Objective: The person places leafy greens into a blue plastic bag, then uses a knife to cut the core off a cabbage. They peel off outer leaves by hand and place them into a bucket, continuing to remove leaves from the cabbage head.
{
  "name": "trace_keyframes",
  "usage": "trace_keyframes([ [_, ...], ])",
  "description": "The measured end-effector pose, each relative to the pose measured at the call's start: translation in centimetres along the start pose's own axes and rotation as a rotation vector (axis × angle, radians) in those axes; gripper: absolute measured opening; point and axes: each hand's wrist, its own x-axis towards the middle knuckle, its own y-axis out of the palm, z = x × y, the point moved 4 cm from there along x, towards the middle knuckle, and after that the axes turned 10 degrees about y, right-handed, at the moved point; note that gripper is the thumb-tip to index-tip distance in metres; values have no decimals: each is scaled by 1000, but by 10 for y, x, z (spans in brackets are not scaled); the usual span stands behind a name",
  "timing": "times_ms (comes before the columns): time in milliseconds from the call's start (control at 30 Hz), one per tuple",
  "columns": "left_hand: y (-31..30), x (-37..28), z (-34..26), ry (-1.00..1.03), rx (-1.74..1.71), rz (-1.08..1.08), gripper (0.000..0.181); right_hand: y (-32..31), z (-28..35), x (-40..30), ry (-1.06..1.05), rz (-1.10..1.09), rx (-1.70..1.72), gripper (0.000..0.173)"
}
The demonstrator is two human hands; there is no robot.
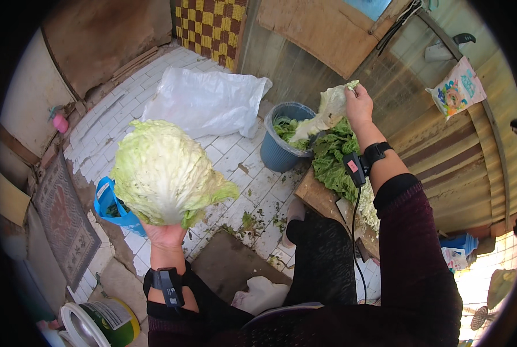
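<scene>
A large pale green head of cabbage [165, 173] rests in my left hand [165, 236], which supports it from below by its base. My right hand [359, 104], raised to the right, pinches a torn, partly browned cabbage leaf [333, 108] by its frilly end. The leaf's other end hangs over a blue ribbed bucket [280, 152] lined with clear plastic. Green leaf scraps [286, 129] lie inside that bucket. Below my right wrist, dark green leaves [334, 160] are heaped on a wooden board [312, 188], with pale shredded cabbage [368, 214] nearer to me.
A white plastic sack [206, 102] lies on the tiled floor ahead. The blue bag [128, 221] stands left, partly behind the cabbage. Leaf bits [249, 221] litter the tiles by a dark mat [236, 256]. At lower left, a green tub [106, 321] lies tipped. Corrugated sheeting [440, 143] bounds the right.
</scene>
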Motion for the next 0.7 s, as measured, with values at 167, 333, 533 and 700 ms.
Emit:
trace_keyframes([
  [167, 0, -2, -1, -50, -2, -66, 69, 23, -7, 20, -65, 93, -294, 28],
  [333, 3, -2, 2, -49, 16, -95, 69, 93, -47, -36, -169, 626, -965, 65],
  [533, 12, -1, 11, -43, 42, 59, 69, 86, 22, -214, 331, 990, 512, 40],
  [700, 17, -5, 22, -55, 256, 96, 72, 52, 90, -289, 550, 1333, 694, 57],
])
